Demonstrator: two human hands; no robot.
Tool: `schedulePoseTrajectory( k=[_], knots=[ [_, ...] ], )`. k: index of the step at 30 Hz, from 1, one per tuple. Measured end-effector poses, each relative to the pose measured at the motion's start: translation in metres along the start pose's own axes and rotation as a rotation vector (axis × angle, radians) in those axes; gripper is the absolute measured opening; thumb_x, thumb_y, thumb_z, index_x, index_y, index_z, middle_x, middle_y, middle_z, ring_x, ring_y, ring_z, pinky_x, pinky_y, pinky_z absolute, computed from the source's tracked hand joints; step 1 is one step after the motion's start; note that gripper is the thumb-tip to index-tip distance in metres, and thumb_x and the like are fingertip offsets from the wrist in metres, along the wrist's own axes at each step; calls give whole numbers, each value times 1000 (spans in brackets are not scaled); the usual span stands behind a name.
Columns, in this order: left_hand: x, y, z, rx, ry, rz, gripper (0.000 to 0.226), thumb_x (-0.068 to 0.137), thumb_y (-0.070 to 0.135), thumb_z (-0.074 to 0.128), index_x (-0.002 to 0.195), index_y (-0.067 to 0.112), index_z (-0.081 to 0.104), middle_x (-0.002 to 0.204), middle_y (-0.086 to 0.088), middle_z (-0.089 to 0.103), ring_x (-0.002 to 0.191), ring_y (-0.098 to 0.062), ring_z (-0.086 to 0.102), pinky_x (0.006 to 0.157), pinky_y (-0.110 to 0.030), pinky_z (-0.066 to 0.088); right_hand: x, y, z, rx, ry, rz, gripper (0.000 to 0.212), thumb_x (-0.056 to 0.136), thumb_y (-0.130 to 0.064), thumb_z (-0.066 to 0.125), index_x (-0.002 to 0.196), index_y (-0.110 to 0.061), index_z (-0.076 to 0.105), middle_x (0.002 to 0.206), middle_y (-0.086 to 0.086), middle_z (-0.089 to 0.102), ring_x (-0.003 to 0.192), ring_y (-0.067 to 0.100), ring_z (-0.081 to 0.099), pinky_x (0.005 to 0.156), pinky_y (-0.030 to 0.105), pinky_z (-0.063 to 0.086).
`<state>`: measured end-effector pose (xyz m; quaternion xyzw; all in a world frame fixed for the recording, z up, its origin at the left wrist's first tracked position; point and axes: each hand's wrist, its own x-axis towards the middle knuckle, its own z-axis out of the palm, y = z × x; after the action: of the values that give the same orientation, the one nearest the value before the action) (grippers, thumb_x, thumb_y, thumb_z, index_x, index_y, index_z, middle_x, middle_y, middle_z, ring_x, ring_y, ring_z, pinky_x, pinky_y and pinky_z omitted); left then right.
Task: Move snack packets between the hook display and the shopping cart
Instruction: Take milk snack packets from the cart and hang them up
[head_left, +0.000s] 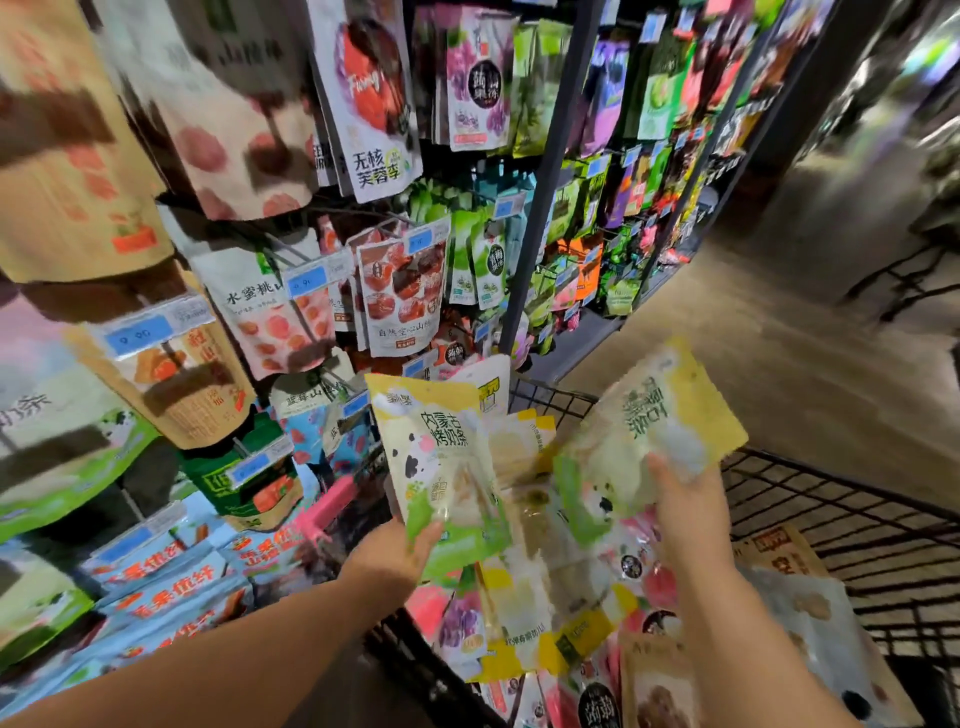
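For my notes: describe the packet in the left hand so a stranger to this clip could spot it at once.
Start at the black wire shopping cart at lower right. Over its left side, the left hand holds a yellow-topped packet by its green bottom edge. Unlike the tilted matching packet in the right hand, it stands upright, cow patches facing the camera.

The display (545, 171) is carrying rows of snack packets (402, 291), each hanging from a hook, with blue price tags (137, 330) sitting at the hook ends. The wire cart (831, 482) is standing on the brown floor (753, 332) just beside the display and is holding a loose heap (524, 618) of more packets, lying flat and overlapping one another.
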<state>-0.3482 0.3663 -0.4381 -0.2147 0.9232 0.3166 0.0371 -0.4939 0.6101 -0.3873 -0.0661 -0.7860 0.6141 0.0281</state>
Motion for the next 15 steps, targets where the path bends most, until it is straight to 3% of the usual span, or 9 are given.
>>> schedulePoseTrajectory(
  k=[1, 3, 6, 9, 12, 15],
  knots=[
    [-1, 3, -9, -9, -7, -21, 45, 103, 42, 28, 123, 13, 55, 106, -12, 65, 99, -27, 62, 78, -29, 43, -1, -12, 1, 9, -23, -56, 20, 93, -30, 60, 112, -26, 56, 105, -3, 65, 92, 20, 61, 83, 36, 46],
    [-5, 4, -28, -63, -115, -73, 41, 99, 52, 32, 99, 20, 57, 93, -4, 61, 88, -21, 58, 73, -27, 39, -3, -36, 4, 39, -39, -125, 18, 87, -38, 59, 103, -29, 58, 90, -5, 62, 79, 18, 58, 75, 34, 45],
    [-3, -1, -54, -86, -39, 34, 68, 88, 73, 23, 111, 21, 61, 86, 2, 61, 78, -15, 56, 70, -27, 40, -4, -68, 16, 84, -65, -201, 16, 89, -34, 59, 102, -26, 56, 86, -6, 59, 79, 19, 55, 72, 33, 42],
    [-7, -13, -91, -146, 61, -19, 49, 95, 57, 34, 117, 23, 61, 93, 8, 63, 74, -3, 54, 70, -22, 42, -13, -102, 35, 110, -115, -288, 20, 95, -28, 58, 114, -26, 52, 100, -5, 61, 93, 19, 55, 80, 34, 41],
    [-15, -30, -128, -95, 165, -74, 55, 92, 62, 34, 113, 19, 60, 96, 3, 65, 85, -14, 61, 81, -31, 50, -21, -132, 57, 101, -175, -309, 10, 96, -30, 57, 106, -31, 54, 102, -4, 64, 95, 20, 59, 82, 37, 45],
    [-29, -47, -164, -62, 205, -156, 59, 88, 67, 30, 95, 15, 56, 90, 0, 62, 81, -18, 58, 80, -34, 49, -30, -156, 88, 127, -316, -362, 9, 97, -27, 58, 97, -35, 57, 103, -4, 67, 92, 16, 63, 83, 36, 48]
  ],
)
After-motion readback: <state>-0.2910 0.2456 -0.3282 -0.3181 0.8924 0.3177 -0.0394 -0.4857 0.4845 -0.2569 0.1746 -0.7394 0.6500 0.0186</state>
